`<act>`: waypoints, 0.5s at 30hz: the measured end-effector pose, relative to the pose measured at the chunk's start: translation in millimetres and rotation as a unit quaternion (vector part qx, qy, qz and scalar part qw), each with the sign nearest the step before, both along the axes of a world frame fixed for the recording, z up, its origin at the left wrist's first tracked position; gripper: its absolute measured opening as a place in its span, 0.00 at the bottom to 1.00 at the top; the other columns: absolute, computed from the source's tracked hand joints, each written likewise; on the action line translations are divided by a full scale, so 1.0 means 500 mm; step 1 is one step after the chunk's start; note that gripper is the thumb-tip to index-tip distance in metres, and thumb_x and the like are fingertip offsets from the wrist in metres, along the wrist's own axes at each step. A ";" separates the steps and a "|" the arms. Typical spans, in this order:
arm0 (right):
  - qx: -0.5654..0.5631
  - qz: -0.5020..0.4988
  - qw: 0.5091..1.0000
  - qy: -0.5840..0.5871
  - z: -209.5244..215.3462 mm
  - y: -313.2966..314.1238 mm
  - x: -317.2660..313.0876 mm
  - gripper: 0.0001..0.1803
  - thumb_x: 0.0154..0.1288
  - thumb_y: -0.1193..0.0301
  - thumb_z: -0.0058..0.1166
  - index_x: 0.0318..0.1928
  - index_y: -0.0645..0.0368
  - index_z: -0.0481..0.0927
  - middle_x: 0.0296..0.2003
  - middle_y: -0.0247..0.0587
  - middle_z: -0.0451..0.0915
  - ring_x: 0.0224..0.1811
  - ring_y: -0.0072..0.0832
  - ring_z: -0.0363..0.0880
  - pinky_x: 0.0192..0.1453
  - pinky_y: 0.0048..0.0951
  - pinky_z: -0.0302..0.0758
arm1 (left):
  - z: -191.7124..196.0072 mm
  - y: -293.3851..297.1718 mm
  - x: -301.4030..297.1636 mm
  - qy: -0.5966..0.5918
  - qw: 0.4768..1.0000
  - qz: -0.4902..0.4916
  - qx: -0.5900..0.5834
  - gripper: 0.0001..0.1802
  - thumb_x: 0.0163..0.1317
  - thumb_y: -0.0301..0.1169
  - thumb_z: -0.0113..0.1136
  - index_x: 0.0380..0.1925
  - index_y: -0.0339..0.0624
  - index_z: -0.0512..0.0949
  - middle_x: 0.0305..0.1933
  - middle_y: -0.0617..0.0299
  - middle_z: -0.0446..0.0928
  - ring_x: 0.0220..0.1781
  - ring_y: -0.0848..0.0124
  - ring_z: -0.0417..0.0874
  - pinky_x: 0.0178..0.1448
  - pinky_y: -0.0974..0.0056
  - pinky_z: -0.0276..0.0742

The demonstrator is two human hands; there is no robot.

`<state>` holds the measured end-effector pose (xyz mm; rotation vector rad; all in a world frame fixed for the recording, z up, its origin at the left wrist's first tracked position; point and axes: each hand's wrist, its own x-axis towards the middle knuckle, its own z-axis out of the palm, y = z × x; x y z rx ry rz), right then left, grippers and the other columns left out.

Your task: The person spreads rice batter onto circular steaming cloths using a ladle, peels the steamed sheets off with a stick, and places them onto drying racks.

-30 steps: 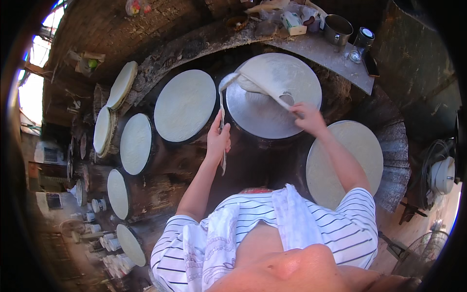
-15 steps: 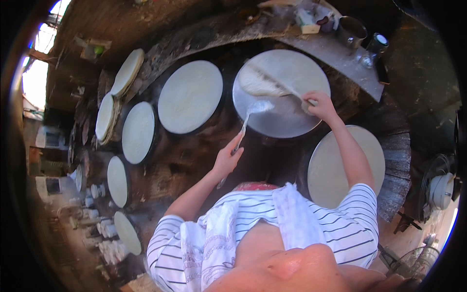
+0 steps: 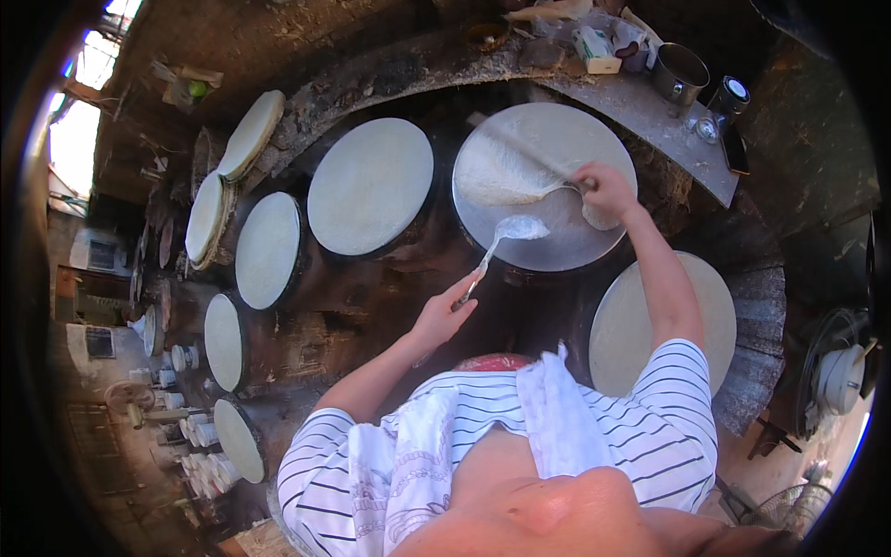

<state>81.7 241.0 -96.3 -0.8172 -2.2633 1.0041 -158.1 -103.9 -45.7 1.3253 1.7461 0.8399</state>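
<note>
Dim interior, glaring daylight far left, fisheye-bent edges.

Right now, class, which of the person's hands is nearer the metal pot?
Right. In the picture, the right hand is below and left of the metal pot; the left hand is much lower and farther left.

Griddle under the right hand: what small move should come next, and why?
Probably sweep the stick in the right hand toward the near side of the griddle: batter covers much of the far part, while the near part looks bare.
</note>
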 end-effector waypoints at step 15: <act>-0.118 0.051 0.992 -0.010 0.027 -0.198 0.190 0.23 0.38 0.81 0.57 0.42 0.60 0.84 0.35 0.37 0.83 0.37 0.27 0.80 0.40 0.25 0.76 | 0.065 -0.064 0.011 -0.321 0.928 0.176 -0.075 0.32 0.70 0.23 0.48 0.72 0.54 0.58 0.16 0.72 0.62 0.09 0.82 0.60 0.13 0.74 0.58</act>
